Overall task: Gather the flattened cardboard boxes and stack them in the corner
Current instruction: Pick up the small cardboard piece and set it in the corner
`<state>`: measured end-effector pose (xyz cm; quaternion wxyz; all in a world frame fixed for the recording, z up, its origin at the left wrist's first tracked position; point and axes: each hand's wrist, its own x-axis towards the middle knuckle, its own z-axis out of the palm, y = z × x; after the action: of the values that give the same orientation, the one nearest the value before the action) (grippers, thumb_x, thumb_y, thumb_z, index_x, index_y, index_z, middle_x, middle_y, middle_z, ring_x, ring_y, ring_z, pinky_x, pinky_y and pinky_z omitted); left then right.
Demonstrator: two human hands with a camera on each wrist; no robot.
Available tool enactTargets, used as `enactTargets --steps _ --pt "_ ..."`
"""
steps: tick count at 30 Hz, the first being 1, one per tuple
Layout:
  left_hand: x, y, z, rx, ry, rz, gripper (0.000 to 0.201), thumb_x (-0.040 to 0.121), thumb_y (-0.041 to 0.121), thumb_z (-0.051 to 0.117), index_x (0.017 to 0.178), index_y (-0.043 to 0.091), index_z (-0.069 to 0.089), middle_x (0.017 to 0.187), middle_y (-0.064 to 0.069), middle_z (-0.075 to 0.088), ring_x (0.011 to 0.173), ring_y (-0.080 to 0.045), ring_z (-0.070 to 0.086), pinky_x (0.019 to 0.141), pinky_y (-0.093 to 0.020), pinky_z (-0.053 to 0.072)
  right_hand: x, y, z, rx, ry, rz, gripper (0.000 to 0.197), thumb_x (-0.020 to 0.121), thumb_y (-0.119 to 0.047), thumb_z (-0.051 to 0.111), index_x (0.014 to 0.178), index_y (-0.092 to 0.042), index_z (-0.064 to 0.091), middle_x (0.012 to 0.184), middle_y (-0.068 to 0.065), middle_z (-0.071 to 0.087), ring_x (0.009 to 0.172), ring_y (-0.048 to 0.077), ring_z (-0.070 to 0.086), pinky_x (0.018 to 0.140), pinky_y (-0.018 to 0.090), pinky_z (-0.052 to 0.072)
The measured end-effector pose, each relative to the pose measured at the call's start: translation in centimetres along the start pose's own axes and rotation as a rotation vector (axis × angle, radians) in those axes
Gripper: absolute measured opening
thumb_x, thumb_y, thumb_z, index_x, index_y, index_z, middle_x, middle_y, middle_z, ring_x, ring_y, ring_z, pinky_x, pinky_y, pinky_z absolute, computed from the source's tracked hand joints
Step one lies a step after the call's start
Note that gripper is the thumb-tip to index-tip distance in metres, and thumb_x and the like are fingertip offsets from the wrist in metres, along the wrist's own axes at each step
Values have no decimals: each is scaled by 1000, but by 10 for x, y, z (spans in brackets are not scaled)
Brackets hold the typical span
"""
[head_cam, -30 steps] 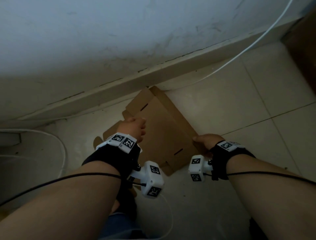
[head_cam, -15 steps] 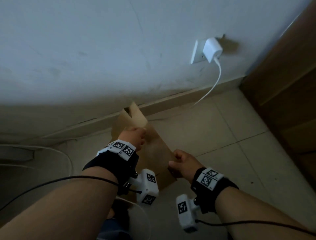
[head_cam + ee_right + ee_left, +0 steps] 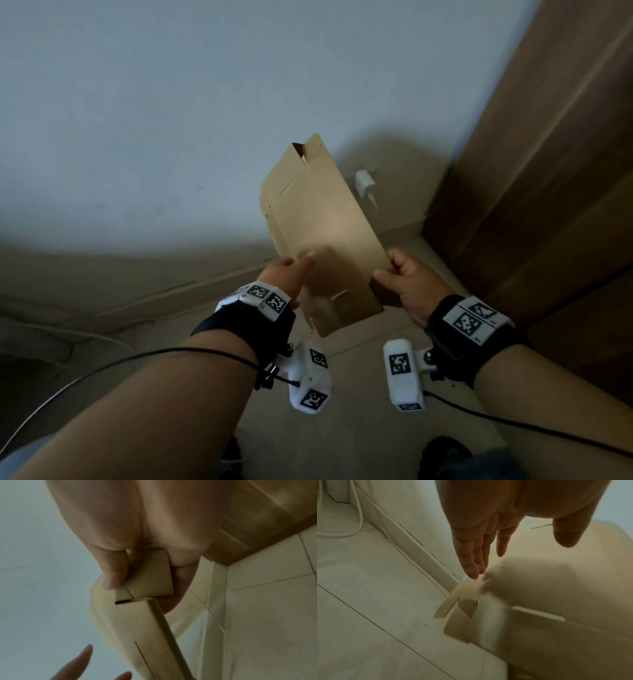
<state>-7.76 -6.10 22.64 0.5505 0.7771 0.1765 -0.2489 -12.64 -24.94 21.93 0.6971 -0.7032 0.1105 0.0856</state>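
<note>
A flattened brown cardboard box (image 3: 318, 233) hangs in the air before the wall, tilted with its far end up. My right hand (image 3: 400, 277) grips its right edge, thumb on the near face; the right wrist view shows the thumb and fingers pinching a folded flap (image 3: 149, 577). My left hand (image 3: 291, 270) lies beside the box's left edge with its fingers straight (image 3: 474, 561), the tips touching the cardboard (image 3: 556, 588). The left thumb (image 3: 566, 534) stands apart from the fingers.
A brown wooden door or cabinet (image 3: 548, 164) fills the right side and meets the white wall (image 3: 154, 120) at a corner. A white charger (image 3: 364, 181) is plugged in low on the wall. White cables (image 3: 358, 513) run along the skirting board on the tiled floor (image 3: 368, 601).
The box has come up off the floor and moved right toward the corner. My left hand has let go of its grip and now lies flat against the box; the right hand still holds it.
</note>
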Motion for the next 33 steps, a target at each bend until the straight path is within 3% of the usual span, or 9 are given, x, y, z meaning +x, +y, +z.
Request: enactTargets --steps 8,10,12,15,17,21,27,31,33 --pt "-53 25 24 -56 38 102 106 62 74 59 146 19 26 147 -10 41 128 -33 46 100 -51 44 -63 -50 -45 384 31 -212 14 89 -5 50 85 -19 55 64 -10 72 58 7 66 46 23 54" --pt "-64 26 31 -245 -34 83 113 50 76 67 143 23 30 141 -6 49 121 -30 54 90 -49 51 -76 -54 -53 448 -12 -246 34 61 -29 80 87 -20 59 72 -6 74 64 11 68 52 28 57" --pt "-75 30 41 -422 -115 120 74 64 59 71 123 19 52 121 -6 63 105 -28 63 80 -47 55 -79 -50 -59 497 -7 -242 64 35 -39 89 90 -20 61 77 -3 75 67 12 70 58 31 58" --pt "-89 37 53 -474 -129 193 32 77 35 70 102 18 59 101 -6 68 89 -27 65 79 -49 55 -87 -46 -66 557 49 -232 13 80 -21 66 92 -20 60 74 -4 74 72 18 65 57 30 57" --pt "-91 40 57 -450 -114 236 37 78 28 71 109 13 58 105 -11 67 89 -30 65 78 -51 55 -89 -42 -74 547 135 -213 21 94 -8 43 91 -22 59 72 -5 72 73 17 60 60 31 52" --pt "-89 43 66 -444 -92 292 23 81 18 67 101 13 57 97 -10 66 83 -28 65 73 -47 56 -88 -40 -84 529 239 -150 19 94 -9 45 86 -20 58 65 -8 70 68 14 58 57 25 45" --pt "-87 52 83 -432 -74 334 35 82 11 66 115 8 54 98 -14 66 84 -31 65 76 -50 56 -78 -30 -95 438 431 -3 11 92 -16 53 100 -24 51 84 0 60 70 15 53 55 26 39" --pt "-85 53 91 -435 -31 324 34 81 12 66 113 8 55 99 -14 66 85 -32 65 73 -46 57 -76 -27 -99 240 514 -55 29 92 -17 51 119 -27 50 85 -12 55 73 11 54 65 33 49" --pt "-82 53 94 -446 12 317 37 80 13 68 114 9 55 105 -16 66 92 -34 65 78 -48 56 -77 -27 -100 52 539 -104 34 93 -20 49 126 -25 50 86 -16 53 76 5 53 83 38 53"
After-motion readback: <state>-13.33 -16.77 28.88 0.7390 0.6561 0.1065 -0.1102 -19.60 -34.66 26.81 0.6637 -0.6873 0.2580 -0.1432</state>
